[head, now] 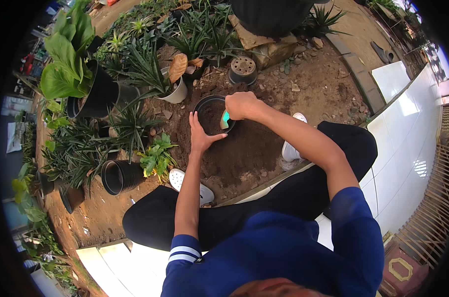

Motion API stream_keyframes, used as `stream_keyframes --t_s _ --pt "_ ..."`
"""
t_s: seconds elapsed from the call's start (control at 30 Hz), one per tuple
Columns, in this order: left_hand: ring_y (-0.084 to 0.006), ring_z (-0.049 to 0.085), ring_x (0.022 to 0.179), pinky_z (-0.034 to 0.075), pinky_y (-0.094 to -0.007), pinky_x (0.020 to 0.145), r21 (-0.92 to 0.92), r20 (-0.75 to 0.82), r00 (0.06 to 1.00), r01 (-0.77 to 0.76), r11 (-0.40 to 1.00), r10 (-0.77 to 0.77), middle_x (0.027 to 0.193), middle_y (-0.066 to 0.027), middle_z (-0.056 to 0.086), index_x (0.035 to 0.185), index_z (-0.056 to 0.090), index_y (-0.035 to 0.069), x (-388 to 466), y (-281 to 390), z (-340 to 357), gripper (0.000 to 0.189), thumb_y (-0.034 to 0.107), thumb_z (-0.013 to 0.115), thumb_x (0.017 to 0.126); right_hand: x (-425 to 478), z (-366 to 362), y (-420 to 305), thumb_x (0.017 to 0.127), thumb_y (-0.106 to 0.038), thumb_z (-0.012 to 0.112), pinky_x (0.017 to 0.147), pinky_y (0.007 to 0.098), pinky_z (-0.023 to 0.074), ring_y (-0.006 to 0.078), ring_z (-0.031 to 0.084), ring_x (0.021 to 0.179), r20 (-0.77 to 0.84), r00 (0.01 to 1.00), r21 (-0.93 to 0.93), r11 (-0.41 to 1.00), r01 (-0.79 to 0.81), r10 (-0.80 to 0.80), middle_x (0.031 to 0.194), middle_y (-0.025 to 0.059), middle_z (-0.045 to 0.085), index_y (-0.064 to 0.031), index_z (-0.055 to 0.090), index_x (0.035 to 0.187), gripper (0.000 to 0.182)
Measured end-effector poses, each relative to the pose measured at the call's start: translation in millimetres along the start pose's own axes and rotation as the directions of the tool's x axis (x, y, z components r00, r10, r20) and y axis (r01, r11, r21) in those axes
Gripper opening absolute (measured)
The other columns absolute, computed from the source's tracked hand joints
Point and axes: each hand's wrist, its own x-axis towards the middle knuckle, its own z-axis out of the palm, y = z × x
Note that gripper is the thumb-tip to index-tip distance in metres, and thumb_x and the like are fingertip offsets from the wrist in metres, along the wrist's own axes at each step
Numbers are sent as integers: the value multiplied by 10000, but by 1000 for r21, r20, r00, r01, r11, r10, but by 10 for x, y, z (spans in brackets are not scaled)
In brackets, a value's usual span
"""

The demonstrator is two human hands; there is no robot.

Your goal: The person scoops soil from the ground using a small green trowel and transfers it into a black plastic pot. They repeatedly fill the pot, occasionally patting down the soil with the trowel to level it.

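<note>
A black plastic plant pot (pixel 200 107) with dark soil (pixel 212 114) in it stands on the ground between my feet. My left hand (pixel 201 134) lies against its near left side, thumb and fingers spread around the wall. Above the pot's right rim, my right hand (pixel 241 105) is closed around a small tool with a bright green part (pixel 225 118), probably a hand trowel. The tool's lower end is inside the pot at the soil; its handle is mostly hidden in my fist.
Beyond the pot sits an upturned pot with drainage holes (pixel 243 67). A white pot (pixel 177 92) holds a spiky plant. Stacked black pots (pixel 122 177) lie at left. A large black pot (pixel 272 16) rests on stone blocks (pixel 271 50). White tiles (pixel 399 126) border the soil.
</note>
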Motion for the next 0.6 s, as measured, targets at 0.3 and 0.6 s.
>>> stream_keyframes --t_s 0.3,0.6 --pt "-402 218 1542 333 -522 1215 20 35 999 21 1000 -22 1685 -225 61 1623 99 26 41 62 31 1526 569 988 509 180 685 77 810 -126 699 727 446 608 308 764 859 -315 939 -61 990 126 -139 887 161 766 -58 772 892 128" --pt "-394 187 1553 286 -506 1238 93 11 1000 -19 995 18 1682 -235 70 1616 85 -2 4 -102 69 1530 551 992 514 55 681 -246 793 -167 743 705 401 607 276 770 832 -276 825 -320 857 404 -492 865 121 777 -89 801 876 127"
